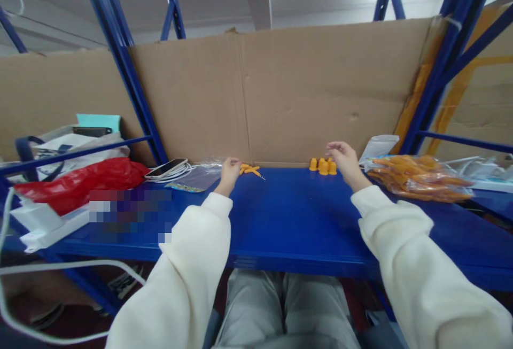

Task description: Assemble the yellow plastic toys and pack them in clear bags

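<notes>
My left hand [230,174] is at the back of the blue shelf, its fingers curled together. Right beside its fingertips lies a small heap of thin orange-yellow plastic pieces [250,169], one with a dark, screw-like tip. Whatever those fingers may hold is too small to make out. On the other side, my right hand [345,163] hovers just above and right of several small orange-yellow plastic cups [323,167] standing in a cluster. Its fingers are apart and bent toward the cups, with nothing visible in them.
A clear plastic bag of orange pieces [419,177] lies at the right. Left are a clear flat bag [196,178], a phone [167,168] with white cable, a red bag [88,180] and a white power strip [56,229]. Cardboard [300,87] walls the back between blue posts [126,66].
</notes>
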Motion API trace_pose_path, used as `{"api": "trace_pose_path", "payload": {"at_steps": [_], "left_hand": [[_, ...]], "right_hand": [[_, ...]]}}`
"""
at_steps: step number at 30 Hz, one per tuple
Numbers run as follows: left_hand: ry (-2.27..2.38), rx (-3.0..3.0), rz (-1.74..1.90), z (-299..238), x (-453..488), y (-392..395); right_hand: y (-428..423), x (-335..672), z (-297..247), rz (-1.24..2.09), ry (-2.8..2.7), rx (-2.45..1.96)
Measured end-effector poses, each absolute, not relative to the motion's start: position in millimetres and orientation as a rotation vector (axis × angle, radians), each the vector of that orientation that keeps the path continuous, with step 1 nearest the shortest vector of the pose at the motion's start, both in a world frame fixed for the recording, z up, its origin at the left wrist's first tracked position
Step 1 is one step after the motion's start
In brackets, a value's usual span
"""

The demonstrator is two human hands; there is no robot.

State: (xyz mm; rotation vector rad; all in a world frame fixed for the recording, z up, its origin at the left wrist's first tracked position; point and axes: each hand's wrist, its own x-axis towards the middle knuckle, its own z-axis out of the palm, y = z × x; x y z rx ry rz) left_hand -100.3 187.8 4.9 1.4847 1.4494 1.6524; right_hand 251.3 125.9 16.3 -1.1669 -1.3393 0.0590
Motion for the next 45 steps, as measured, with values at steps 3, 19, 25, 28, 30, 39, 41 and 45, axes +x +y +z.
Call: {"api": "trace_pose_path", "payload": {"at_steps": [3, 19, 25, 28, 30, 39, 41, 45], "left_hand": [[1.425, 1.450, 1.585, 5, -112, 183], [1.614, 1.677, 1.425, -6, -123, 177], [1.633, 1.682, 1.406, -2, -122, 172], [1.624, 1.673, 1.405, 0, -121, 170], [1.613, 1.662, 1.412, 0, -121, 170], [1.622, 1.666, 1.406, -1, -120, 170], [1.627, 1.677, 1.393, -1, -120, 170], [1.621, 1.697, 1.385, -1, -121, 170]], "right_hand": [[127, 258, -12, -0.048, -1.528, -1.427], [117, 264, -34, 0.103, -1.693, -1.727], [124, 271, -38, 0.069, -1.724, -1.698], [128, 276, -42, 0.046, -1.733, -1.654], [130, 278, -43, 0.041, -1.725, -1.634], [131, 279, -45, 0.028, -1.738, -1.601], [129, 278, -44, 0.050, -1.738, -1.650], [128, 276, -43, 0.057, -1.749, -1.676]]}}
